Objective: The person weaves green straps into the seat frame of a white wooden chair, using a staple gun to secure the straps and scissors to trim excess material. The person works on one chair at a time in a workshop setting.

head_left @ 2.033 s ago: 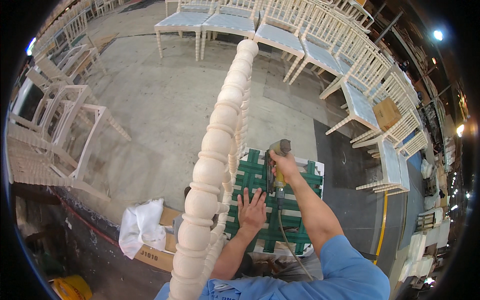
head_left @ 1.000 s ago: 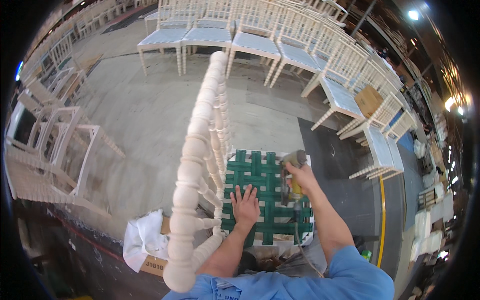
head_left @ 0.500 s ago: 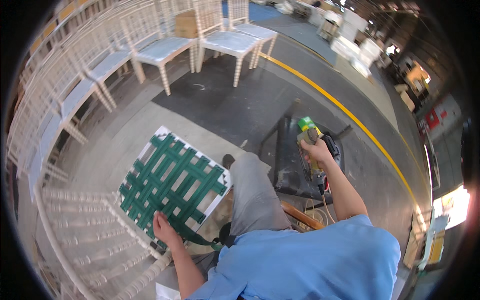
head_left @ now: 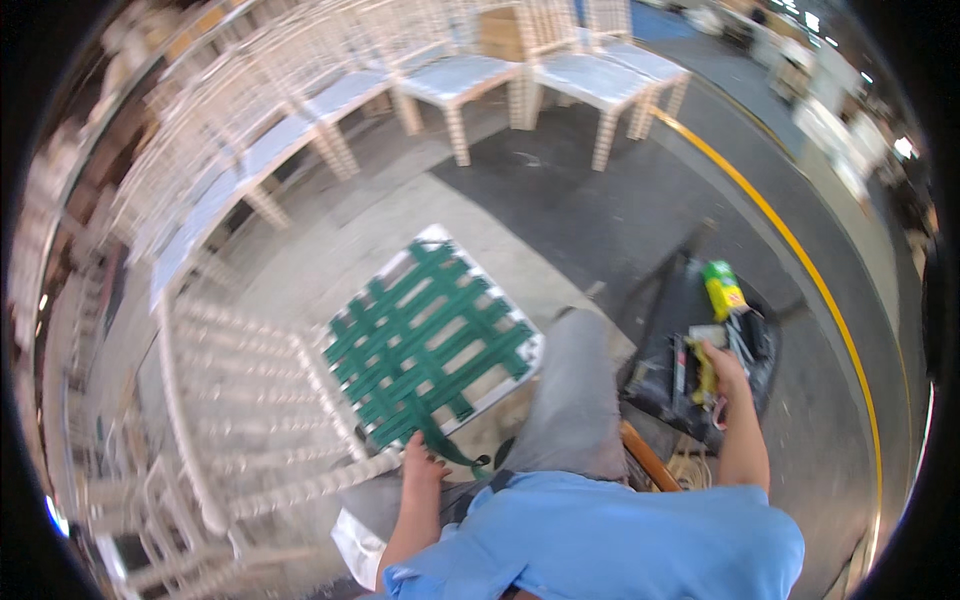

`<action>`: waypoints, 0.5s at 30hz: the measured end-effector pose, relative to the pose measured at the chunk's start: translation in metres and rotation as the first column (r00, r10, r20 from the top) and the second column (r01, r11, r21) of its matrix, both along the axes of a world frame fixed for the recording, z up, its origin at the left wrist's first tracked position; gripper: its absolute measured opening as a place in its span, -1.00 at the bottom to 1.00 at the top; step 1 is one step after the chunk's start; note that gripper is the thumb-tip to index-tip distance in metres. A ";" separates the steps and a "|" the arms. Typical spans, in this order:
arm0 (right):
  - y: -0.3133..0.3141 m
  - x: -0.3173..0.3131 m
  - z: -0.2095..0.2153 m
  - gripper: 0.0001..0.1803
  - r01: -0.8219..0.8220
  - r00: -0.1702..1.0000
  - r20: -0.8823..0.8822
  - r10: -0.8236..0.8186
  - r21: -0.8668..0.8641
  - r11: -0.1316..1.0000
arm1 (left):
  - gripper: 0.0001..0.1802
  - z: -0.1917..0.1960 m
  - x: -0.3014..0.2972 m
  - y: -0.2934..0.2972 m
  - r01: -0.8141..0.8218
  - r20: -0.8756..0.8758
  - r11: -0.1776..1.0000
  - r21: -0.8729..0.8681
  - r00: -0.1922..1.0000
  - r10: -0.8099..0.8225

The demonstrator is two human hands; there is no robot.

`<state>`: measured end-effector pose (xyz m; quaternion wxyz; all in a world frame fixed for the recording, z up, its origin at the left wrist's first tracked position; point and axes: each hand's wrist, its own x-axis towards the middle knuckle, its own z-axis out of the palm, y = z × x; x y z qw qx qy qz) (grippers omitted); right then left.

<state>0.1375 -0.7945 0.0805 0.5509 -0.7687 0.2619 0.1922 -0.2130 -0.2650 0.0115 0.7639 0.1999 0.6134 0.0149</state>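
Floor: smooth grey concrete floor [head_left: 470,215] with a darker section and a painted yellow line [head_left: 770,205].
On the floor: a row of pale wooden chairs [head_left: 600,78] with turned legs and whitish seats.
Chair seat in the row: carries a brown cardboard box [head_left: 500,35].
Low stand: black, shiny-topped stand [head_left: 650,385] on the floor.
On the stand: a green-and-yellow container [head_left: 724,290] beside blurred silvery metal tools [head_left: 738,340].
Yellow handheld tool [head_left: 706,375]: over the stand top, in the right hand [head_left: 728,365]; contact unclear.

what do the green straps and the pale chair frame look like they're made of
Green straps: probably synthetic webbing, fairly matte; they look flat and flexible, and interlace.

Chair frame: likely wood, pale and smooth, judging by its beaded, turned shapes; blur leaves painted or bare open.
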 end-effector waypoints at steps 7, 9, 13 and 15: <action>0.040 -0.015 0.047 -0.71 -0.077 0.845 0.478 0.240 -0.335 0.939 | -0.50 -0.006 0.011 -0.022 -0.233 0.106 0.950 0.207 0.971 0.215; 0.139 -0.026 0.071 -0.79 -0.185 0.876 0.483 -0.012 0.358 0.915 | -0.57 -0.008 0.009 -0.024 -0.298 0.123 0.917 0.264 0.954 0.274; 0.329 -0.101 0.150 -0.68 -0.486 0.844 0.486 0.229 0.872 -0.061 | -0.54 -0.014 0.018 -0.030 -0.268 0.166 0.928 0.257 0.959 0.231; 0.397 -0.164 0.215 -0.61 -0.217 0.715 0.553 0.426 0.756 -0.618 | -0.56 -0.019 0.026 -0.029 -0.244 0.279 0.935 0.258 0.945 0.169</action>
